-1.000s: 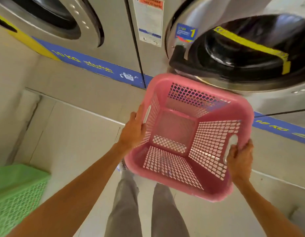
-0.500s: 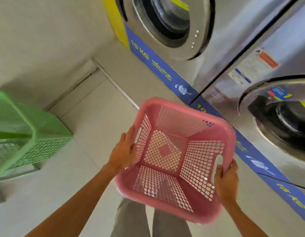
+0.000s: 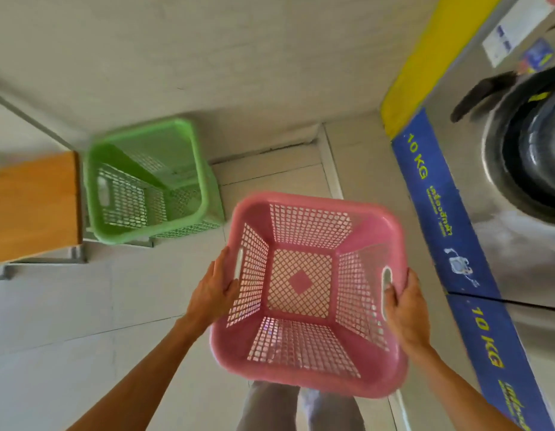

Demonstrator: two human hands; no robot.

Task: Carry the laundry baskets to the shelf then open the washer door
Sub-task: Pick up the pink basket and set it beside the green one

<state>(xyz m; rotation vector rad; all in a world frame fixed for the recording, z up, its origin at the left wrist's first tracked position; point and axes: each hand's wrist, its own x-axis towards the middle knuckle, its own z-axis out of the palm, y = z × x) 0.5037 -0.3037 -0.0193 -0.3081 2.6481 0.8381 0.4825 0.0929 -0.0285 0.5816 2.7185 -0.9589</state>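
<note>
An empty pink laundry basket (image 3: 304, 373) hangs in the air in front of me, held level. My left hand (image 3: 212, 293) grips its left handle slot and my right hand (image 3: 405, 309) grips the right one. A green laundry basket (image 3: 152, 230), also empty, stands at the left on a low metal frame next to an orange-brown shelf board (image 3: 33, 206). At the right edge is a steel washer (image 3: 503, 244) with its round door (image 3: 537, 157) and a dark handle.
A pale wall (image 3: 207, 57) runs across the top, meeting the tiled floor (image 3: 68, 337) behind the green basket. A blue "10 KG" band (image 3: 447, 219) and a yellow strip run along the washer base. My grey trouser legs show below the pink basket.
My view has swung left, away from the washers. The pink basket came with it in both hands, and the green basket and shelf board now lie ahead at the left.
</note>
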